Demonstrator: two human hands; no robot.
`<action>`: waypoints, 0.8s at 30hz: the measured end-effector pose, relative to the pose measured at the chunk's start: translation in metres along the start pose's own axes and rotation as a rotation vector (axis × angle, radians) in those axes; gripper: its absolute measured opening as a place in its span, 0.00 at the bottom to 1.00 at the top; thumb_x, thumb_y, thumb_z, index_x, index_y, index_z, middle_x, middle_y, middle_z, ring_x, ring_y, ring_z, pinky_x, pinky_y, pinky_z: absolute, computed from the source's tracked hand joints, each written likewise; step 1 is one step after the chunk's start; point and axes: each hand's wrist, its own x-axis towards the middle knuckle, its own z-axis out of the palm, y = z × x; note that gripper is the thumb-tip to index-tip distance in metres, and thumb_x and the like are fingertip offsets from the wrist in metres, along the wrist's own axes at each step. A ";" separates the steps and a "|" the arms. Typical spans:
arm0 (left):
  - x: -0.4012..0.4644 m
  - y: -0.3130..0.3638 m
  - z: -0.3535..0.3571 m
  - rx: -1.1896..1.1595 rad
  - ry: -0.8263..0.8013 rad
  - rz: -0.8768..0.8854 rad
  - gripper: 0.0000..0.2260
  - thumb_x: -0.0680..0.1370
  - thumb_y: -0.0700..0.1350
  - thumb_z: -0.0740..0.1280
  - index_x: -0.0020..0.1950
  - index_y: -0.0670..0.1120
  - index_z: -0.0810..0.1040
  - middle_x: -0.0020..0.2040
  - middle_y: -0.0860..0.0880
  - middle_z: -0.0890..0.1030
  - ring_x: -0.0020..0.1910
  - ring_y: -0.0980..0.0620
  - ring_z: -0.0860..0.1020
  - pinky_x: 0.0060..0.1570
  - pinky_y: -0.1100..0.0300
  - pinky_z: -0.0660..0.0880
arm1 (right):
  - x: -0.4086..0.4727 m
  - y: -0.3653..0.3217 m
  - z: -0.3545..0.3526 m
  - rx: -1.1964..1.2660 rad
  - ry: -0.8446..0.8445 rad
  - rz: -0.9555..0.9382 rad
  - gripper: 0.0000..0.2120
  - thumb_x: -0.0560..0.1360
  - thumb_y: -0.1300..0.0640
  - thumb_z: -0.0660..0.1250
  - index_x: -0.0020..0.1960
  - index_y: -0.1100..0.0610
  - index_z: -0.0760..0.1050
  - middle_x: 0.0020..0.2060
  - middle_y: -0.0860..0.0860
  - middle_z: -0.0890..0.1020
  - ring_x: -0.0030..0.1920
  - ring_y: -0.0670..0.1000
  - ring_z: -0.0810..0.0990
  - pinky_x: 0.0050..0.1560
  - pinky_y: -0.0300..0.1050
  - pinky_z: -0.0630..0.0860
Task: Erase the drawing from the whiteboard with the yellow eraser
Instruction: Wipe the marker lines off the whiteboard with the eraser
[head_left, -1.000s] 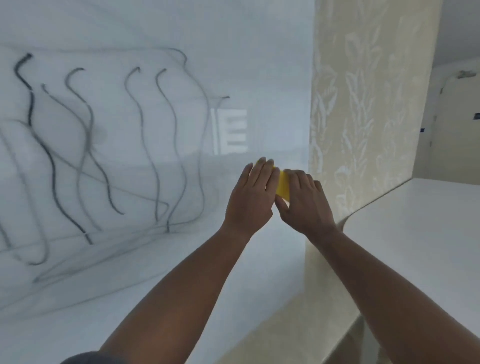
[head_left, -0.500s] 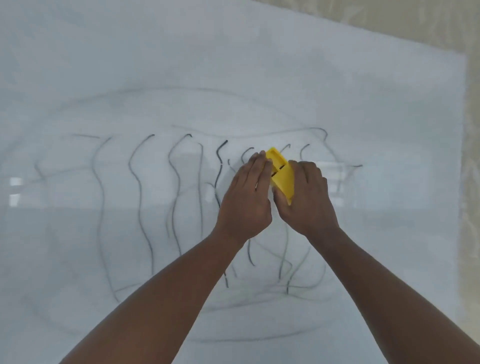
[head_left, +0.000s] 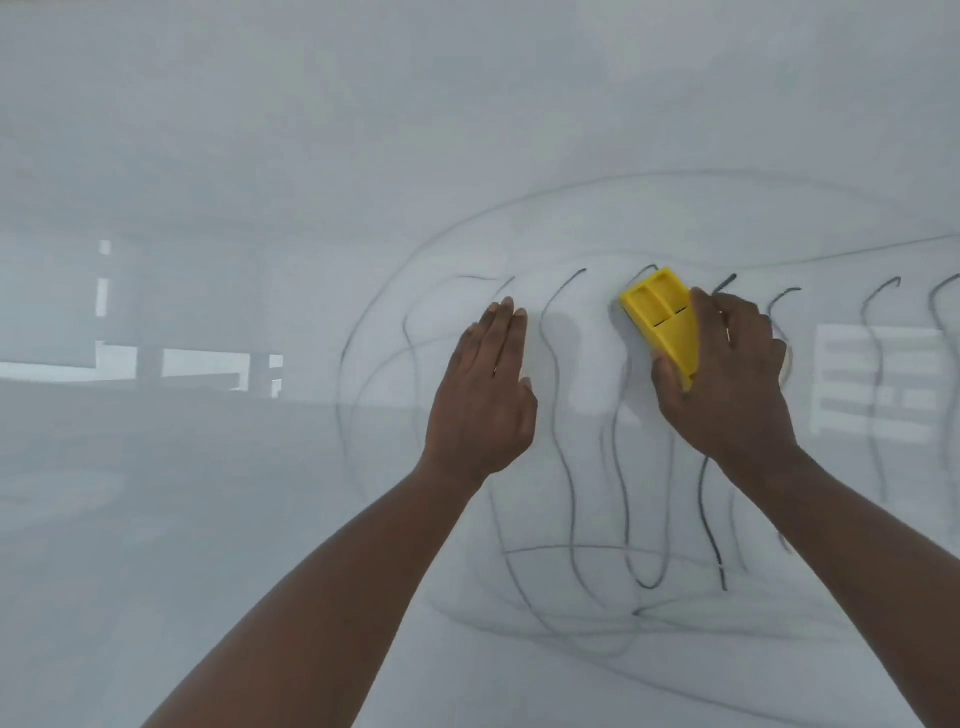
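We see two bare forearms rising from the lower edge. Our left hand (head_left: 480, 395) lies flat with fingers together, holding nothing, left of centre. Our right hand (head_left: 727, 379) is closed around one yellow eraser (head_left: 662, 317), right of centre and pressed to the whiteboard (head_left: 260, 156). Beyond them one drawing (head_left: 571, 493) of wavy dark lines fills the right half.

Yellow eraser (head_left: 662, 322) tilted against glossy whiteboard (head_left: 260, 156), wavy dark drawing (head_left: 571, 467) across its right half, largely unerased
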 end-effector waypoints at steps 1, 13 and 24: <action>-0.010 -0.020 -0.006 0.018 -0.014 -0.017 0.29 0.78 0.40 0.62 0.79 0.35 0.63 0.80 0.38 0.63 0.81 0.41 0.60 0.79 0.45 0.61 | -0.004 -0.012 0.007 0.005 -0.001 0.019 0.30 0.74 0.50 0.61 0.72 0.65 0.65 0.61 0.66 0.72 0.58 0.67 0.72 0.51 0.61 0.71; -0.064 -0.255 -0.043 0.254 -0.045 -0.001 0.32 0.83 0.54 0.51 0.82 0.39 0.53 0.83 0.41 0.53 0.83 0.45 0.51 0.82 0.47 0.53 | 0.035 -0.154 0.087 0.066 0.172 0.081 0.29 0.76 0.53 0.64 0.74 0.63 0.64 0.62 0.64 0.71 0.57 0.65 0.72 0.53 0.57 0.68; -0.067 -0.266 -0.036 0.181 0.088 -0.024 0.29 0.82 0.48 0.54 0.82 0.39 0.56 0.83 0.42 0.57 0.83 0.45 0.54 0.81 0.45 0.54 | 0.046 -0.269 0.130 0.121 0.142 -0.240 0.28 0.72 0.51 0.69 0.69 0.60 0.72 0.60 0.59 0.78 0.56 0.61 0.75 0.53 0.52 0.67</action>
